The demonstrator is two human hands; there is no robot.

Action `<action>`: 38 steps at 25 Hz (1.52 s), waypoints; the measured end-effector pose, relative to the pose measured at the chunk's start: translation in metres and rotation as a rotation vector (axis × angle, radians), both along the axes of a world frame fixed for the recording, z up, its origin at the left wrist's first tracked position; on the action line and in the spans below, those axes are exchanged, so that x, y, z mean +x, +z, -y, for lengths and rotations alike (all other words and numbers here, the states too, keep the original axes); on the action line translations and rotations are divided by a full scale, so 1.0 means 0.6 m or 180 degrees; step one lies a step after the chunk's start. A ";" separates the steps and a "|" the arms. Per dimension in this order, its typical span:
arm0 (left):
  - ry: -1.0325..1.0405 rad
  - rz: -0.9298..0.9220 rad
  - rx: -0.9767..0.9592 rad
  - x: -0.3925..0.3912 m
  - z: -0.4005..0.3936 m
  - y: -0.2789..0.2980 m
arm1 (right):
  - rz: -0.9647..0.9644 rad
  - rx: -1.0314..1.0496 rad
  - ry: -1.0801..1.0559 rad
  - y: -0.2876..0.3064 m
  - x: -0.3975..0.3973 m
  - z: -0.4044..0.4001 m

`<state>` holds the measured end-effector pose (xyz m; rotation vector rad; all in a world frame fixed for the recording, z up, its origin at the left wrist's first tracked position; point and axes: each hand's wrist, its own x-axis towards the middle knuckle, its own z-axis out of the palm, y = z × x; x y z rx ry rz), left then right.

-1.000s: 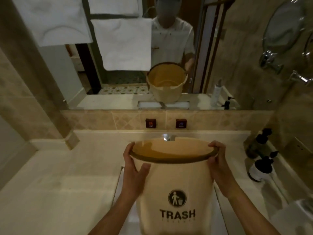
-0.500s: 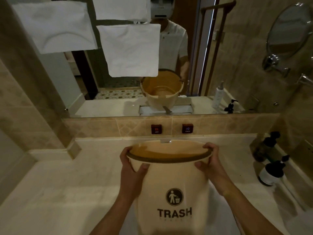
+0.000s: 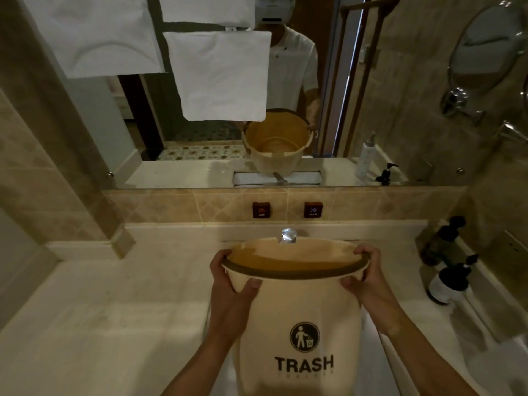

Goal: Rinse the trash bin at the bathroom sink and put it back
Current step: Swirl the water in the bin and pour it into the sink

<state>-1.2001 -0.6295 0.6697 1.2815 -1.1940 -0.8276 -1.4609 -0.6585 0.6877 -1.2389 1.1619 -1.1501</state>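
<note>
- Wall mirror (image 3: 400, 81): fills the upper part of our view, its lower edge meeting a band of tan tiles. It reflects two white towels, a person in a white shirt and the bin we hold.
- Marble countertop (image 3: 100, 310): pale and broad, with a wide bare stretch to the left of our arms; a tiled wall closes it on the left and a raised ledge runs along the back.
- Sink basin (image 3: 371, 352): white, set into the counter directly under the bin; only strips of it show on either side of the bin.
- Trash bin (image 3: 297, 318): cream plastic, held above the basin, mouth tipped away from us toward the faucet. A darker brown band rings the rim. The near wall bears a round dark litter pictogram and the word TRASH in dark capitals.
- Left hand (image 3: 231, 284): we grip the bin's left rim, fingers curled over the edge, thumb pressed on the outer wall.
- Right hand (image 3: 365, 278): we grip the right rim the same way.
- Two dark pump bottles (image 3: 448, 281): stand at the counter's right edge, well apart from the bin.
- Faucet spout (image 3: 288, 235): chrome, showing just behind the bin's far rim.
- Hot and cold buttons (image 3: 261, 210): two dark squares set in the tile band above the faucet.
</note>
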 end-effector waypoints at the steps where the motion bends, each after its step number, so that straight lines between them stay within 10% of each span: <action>1: 0.0007 0.0059 0.0037 -0.005 -0.007 -0.005 | 0.0024 0.0080 -0.0011 -0.007 -0.006 -0.008; 38: 0.0247 0.0164 0.0020 0.065 0.002 -0.022 | 0.0036 0.0003 0.0353 -0.020 0.049 0.007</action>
